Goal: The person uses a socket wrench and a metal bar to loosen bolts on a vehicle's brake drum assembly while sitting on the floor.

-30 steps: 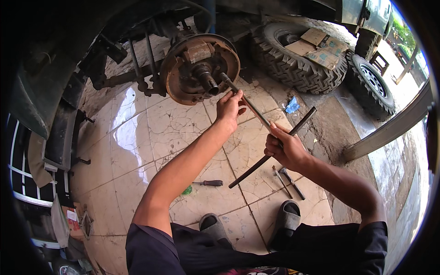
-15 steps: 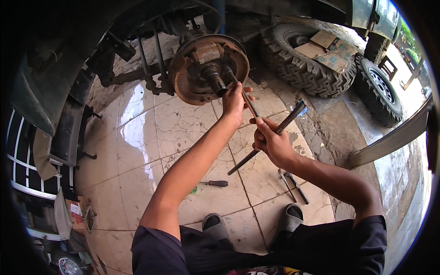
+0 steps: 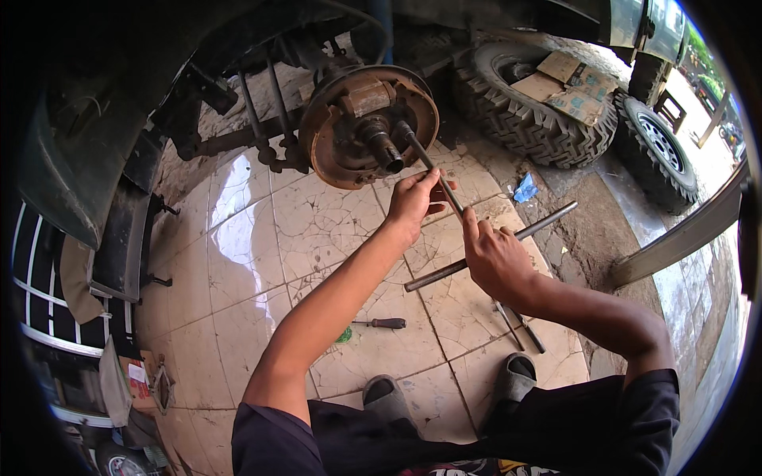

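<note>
My left hand [image 3: 416, 202] is closed on the long steel shaft [image 3: 422, 156] of a T-handled socket wrench. The shaft's upper end [image 3: 405, 131] sits on the rusty brake backing plate [image 3: 329, 155], just right of the protruding axle spindle [image 3: 381, 147]; the exact fastener is hidden. Lower down, my right hand [image 3: 496, 262] grips the wrench where shaft and crossbar [image 3: 548, 220] meet, knuckles upward. Below on the cracked tiles lie a screwdriver [image 3: 388, 324], a small green object [image 3: 344, 335] and two long metal tools [image 3: 532, 337].
A large tyre [image 3: 524, 131] topped with cardboard [image 3: 571, 103] lies at upper right, beside a smaller wheel [image 3: 659, 147]. A blue scrap [image 3: 525, 187] is on the ground, near a curved metal beam [image 3: 675, 242]. Vehicle bodywork [image 3: 75, 166] fills the upper left.
The crossbar has rotated clockwise to a flatter slant. My right hand has turned knuckles-up with it. My left hand is slightly farther from the spindle than half a second ago.
</note>
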The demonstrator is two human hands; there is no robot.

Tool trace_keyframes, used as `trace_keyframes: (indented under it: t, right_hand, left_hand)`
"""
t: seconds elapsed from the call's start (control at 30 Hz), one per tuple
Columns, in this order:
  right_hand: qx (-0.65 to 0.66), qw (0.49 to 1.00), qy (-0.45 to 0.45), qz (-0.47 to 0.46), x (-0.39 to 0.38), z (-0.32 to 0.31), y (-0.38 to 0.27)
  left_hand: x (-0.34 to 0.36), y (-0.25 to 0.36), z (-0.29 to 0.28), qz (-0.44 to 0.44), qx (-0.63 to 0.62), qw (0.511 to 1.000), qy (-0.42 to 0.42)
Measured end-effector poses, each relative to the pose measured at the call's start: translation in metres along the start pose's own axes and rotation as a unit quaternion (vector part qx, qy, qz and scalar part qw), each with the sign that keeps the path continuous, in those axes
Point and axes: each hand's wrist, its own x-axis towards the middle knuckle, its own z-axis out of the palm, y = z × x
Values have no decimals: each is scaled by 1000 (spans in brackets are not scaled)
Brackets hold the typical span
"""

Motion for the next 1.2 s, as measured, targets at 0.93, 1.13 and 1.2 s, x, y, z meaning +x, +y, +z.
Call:
trace_keyframes:
  t: [0.93,1.13,1.2]
  right_hand:
    - [921,303,-18,245,6,12,-4]
    - [768,608,12,204,22,8,-10]
    - [475,866,2,158,16,0,-9]
  left_hand:
    - [0,-13,5,59,-15,992,109]
    - [3,-1,2,23,-31,993,112]
    - [3,0,-1,-1,-39,996,85]
